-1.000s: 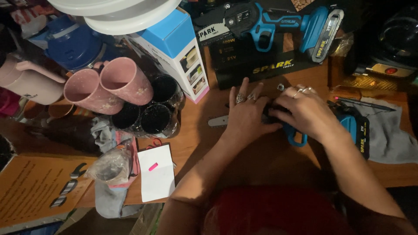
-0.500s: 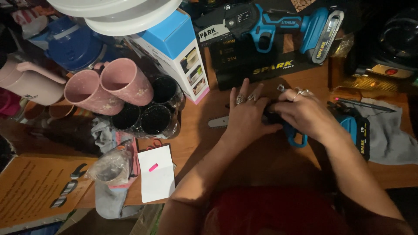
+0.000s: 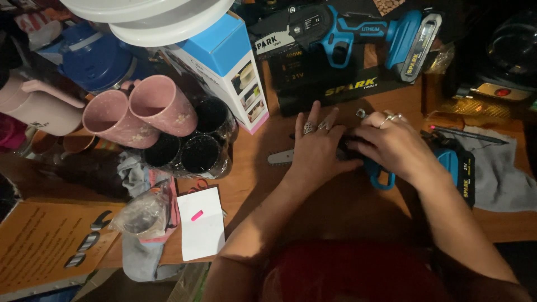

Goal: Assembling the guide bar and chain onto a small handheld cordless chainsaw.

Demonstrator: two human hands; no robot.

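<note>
Right now we have both hands on the small blue-and-black cordless chain saw [image 3: 391, 168] lying on the brown wooden desk [image 3: 335, 212]. Left hand [image 3: 316, 148] lies open and flat over its front, fingers spread; right hand [image 3: 391, 145] curls closed over the body. Long axis runs left-right: silver bar tip [image 3: 279, 157] pokes out left of our left hand, battery end right.

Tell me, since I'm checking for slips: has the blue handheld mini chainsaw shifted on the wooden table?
No. The blue handheld mini chainsaw lies where it did, its bar tip equally far from the black glitter mugs.
</note>
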